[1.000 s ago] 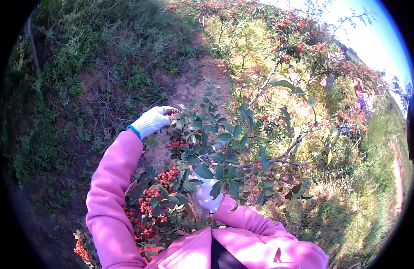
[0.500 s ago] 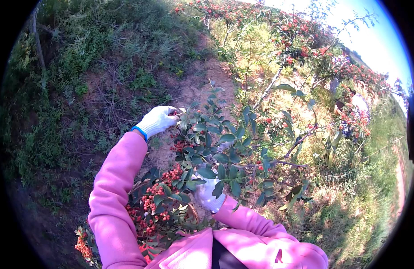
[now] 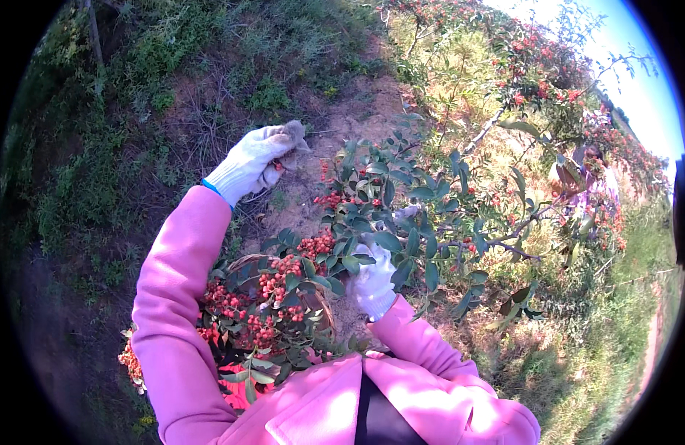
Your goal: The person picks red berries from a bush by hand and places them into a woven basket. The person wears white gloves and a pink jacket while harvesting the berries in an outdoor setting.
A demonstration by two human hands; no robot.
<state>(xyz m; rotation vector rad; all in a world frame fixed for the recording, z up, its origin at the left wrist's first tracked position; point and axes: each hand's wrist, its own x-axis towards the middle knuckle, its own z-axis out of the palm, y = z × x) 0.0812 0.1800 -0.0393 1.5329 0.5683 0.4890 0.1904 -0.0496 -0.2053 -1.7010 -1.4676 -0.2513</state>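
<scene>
Picking red berries by hand appears to be the step in progress, as a person in a pink jacket (image 3: 313,419) is working at a leafy branch (image 3: 505,242). From where I am standing, the left hand (image 3: 262,155) is reaching forward, apart from the leaves, its gloved fingers bending inward and holding a few berries (image 3: 278,165). The left arm is bowing outward. The right hand (image 3: 374,282) is sitting lower, nearer the body, beside the branch; leaves are hiding its fingers, so I cannot tell whether it is gripping. Clusters (image 3: 265,330) are lying in a basket (image 3: 329,310) in front of the jacket, while others are hanging near the branch's tip. The next move, I am judging, is calling for a secure hold on the loose berries.
</scene>
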